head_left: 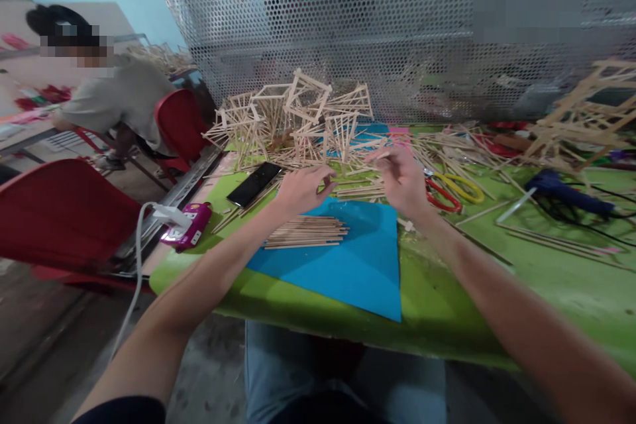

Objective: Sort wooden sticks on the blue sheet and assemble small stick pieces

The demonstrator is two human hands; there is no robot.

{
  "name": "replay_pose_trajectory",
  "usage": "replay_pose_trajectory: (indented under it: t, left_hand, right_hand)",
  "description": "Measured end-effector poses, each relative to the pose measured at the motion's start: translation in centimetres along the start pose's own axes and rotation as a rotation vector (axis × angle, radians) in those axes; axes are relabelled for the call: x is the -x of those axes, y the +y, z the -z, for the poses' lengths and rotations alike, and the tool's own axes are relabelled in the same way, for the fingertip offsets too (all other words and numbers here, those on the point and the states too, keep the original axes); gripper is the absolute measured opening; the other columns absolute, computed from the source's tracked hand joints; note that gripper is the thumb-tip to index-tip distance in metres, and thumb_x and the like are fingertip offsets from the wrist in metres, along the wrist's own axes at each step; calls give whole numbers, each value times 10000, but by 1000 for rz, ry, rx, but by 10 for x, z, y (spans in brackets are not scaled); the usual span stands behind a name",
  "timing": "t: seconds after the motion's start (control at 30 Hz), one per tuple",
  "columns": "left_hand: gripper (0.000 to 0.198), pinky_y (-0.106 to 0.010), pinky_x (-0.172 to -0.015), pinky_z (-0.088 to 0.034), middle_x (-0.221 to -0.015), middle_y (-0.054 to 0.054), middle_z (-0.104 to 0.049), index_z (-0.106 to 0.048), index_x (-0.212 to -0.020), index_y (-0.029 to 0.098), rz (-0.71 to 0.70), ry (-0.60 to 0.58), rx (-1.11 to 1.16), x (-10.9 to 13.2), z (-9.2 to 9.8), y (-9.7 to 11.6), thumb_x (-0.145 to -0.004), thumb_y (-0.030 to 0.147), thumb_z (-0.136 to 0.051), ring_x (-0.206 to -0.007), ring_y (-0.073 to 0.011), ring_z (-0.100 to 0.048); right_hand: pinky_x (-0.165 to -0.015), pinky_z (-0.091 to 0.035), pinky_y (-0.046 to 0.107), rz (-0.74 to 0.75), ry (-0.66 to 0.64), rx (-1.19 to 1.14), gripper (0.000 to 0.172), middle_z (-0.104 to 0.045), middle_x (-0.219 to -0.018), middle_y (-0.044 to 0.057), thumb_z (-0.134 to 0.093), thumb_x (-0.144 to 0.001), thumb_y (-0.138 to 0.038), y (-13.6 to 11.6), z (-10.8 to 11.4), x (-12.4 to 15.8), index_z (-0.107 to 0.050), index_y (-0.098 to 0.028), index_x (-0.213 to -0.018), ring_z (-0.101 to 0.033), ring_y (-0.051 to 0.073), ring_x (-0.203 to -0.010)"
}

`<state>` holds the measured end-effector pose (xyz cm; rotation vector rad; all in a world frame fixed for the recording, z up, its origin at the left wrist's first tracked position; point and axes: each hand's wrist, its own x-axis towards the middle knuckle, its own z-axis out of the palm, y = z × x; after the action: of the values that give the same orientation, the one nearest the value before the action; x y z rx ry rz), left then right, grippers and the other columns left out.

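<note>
My left hand (305, 191) hangs above the far edge of a bundle of thin, pale wooden sticks (308, 232); its fingers are curled towards the thumb in a narrow hook, and I cannot tell whether they hold anything; my right hand (405, 182) is raised farther right, beyond the far right corner of a flat, bright blue sheet (368, 258), its fingers bent in close together, the tips too blurred for me to tell what, if anything, they pinch.

The bundle lies on the left part of the blue sheet, roughly side by side, its right ends uneven; the sheet rests on a glossy lime-green table cover (437, 305), one corner pointing towards my lap; to the left lie a black, flat phone (254, 184) and, nearer, a purple power strip (199, 220) with a white plug in it.

Beyond my hands stands a tangle of open frames of pale wood (303, 112); just right of my right hand lie red looped handles (450, 207) and yellow looped handles (477, 197); farther right is a dark blue glue gun (566, 192); at the far left a person (122, 96) sits by a red plastic chair (179, 122).
</note>
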<state>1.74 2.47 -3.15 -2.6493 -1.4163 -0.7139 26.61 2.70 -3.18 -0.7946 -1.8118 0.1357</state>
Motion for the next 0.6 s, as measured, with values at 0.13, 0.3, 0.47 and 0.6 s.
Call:
replay_pose_trajectory:
  t: [0.13,0.3,0.47,0.6]
  left_hand:
    - [261,-259,-676,-466,-1186,-28,-778,-708,-1170,262,1,36,17,0,-1,0,-1047,394,-519,-825,-160,-712]
    - [345,-257,-690,-478,-1175,-47,-780,-706,-1164,249,-52,97,55,1,1,0,-1073,482,-469,-807,-143,-708]
    - [371,-251,-751,-522,-1215,-65,-775,-710,-1224,245,-165,168,165,5,1,4,-1076,505,-493,-784,-119,-718]
    - [329,-247,-844,-566,-1228,-50,-781,-724,-1265,261,-288,272,274,10,-4,8,-1045,469,-596,-888,-131,-757]
  right_hand:
    - [-949,-546,499,40,302,29,286,-660,-1051,89,-347,-1100,-349,-2,20,-7,-550,-292,-1293,-694,269,-1018]
    - [-970,-515,485,165,5,423,297,-716,-1080,111,-447,-1071,-329,10,58,-1,-712,-257,-1183,-662,302,-1083]
    - [-789,-525,333,148,-303,498,280,-792,-1075,53,-514,-1070,-352,6,52,8,-769,-263,-1144,-718,219,-937]
    - [-784,-529,313,248,-389,445,286,-814,-1065,47,-528,-1073,-352,-4,36,15,-783,-247,-1150,-741,205,-926]
